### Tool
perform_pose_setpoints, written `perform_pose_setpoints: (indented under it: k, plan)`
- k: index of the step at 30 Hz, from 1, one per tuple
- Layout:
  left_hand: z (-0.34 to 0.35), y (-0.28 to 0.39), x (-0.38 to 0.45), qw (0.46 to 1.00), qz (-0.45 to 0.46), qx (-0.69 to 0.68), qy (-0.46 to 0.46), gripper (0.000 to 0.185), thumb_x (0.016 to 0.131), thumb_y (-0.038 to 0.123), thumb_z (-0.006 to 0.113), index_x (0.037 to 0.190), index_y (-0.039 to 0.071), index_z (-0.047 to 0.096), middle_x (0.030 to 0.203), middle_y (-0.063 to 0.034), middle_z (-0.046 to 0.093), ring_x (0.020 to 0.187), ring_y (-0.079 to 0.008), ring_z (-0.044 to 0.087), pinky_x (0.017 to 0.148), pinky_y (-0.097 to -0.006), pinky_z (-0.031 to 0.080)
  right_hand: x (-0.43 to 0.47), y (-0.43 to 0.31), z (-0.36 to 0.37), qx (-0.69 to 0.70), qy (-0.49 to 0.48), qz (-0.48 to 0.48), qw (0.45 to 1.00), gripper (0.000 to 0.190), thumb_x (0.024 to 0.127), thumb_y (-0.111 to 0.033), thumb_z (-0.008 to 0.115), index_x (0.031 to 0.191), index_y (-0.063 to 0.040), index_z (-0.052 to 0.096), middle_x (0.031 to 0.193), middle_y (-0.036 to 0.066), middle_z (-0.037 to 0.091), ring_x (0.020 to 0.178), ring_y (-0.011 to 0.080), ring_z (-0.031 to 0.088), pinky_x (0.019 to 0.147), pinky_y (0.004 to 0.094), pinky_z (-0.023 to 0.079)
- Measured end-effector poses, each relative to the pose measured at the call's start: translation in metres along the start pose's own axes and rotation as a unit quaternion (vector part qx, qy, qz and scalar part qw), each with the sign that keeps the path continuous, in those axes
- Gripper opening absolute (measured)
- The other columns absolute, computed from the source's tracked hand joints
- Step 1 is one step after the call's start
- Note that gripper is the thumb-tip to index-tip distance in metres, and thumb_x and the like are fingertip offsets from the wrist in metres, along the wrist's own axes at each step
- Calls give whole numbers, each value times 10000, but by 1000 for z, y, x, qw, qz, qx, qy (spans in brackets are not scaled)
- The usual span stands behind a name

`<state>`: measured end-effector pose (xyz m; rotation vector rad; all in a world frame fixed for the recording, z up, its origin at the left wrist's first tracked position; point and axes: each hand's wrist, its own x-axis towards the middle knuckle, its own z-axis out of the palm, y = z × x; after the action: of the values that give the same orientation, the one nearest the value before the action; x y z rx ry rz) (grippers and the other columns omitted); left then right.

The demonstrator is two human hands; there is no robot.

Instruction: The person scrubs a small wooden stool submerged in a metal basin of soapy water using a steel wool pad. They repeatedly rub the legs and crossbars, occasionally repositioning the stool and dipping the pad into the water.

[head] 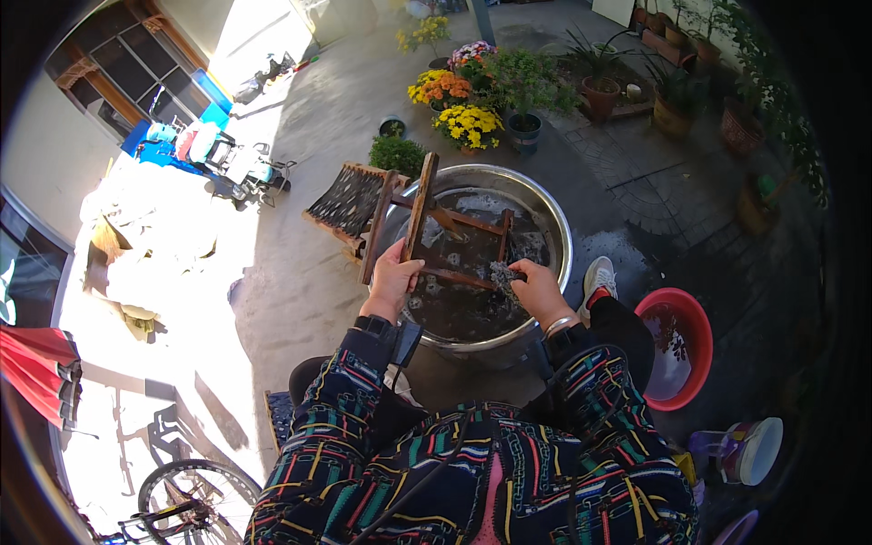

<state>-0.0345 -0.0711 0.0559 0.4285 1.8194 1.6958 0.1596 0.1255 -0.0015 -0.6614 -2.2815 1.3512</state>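
A folding wooden stool (422,204) with a dark woven seat (351,202) leans over a wide metal basin (560,225). Its seat end juts past the basin's left rim, and part of its frame lies over dark, foamy water (449,313). My left hand (393,278) grips the lower end of the upright wooden bar. In my right hand (539,289) is a grey scouring pad (504,279), which touches or nearly touches the corner of the lower frame, just above the water.
A red plastic basin (707,340) of water stands right of my shoe (601,278). Potted flowers (469,126) stand beyond the metal basin. At the lower right is a white bucket (761,451); a bicycle wheel (197,507) is at the lower left.
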Motion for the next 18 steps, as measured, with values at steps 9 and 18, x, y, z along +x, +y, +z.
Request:
perform_pose_setpoints:
  k: [9,18]
  plan:
    - [-23,-33,-25,980,-15,-195,22,167,917,-2,581,1047,101,597,709,-4,556,541,-109,514,476,-265,421,-4,4,19,-49,-42,29,997,307,783,-60,629,1079,-4,685,1004,230,699,964,405,664,873,434,527]
    - [-44,-81,-36,942,-74,-325,46,116,926,24,587,985,115,544,742,-37,564,562,-166,523,504,-316,433,-7,-3,38,-41,-49,-18,998,327,827,-62,604,1146,-4,646,1093,227,688,1042,402,648,930,437,511]
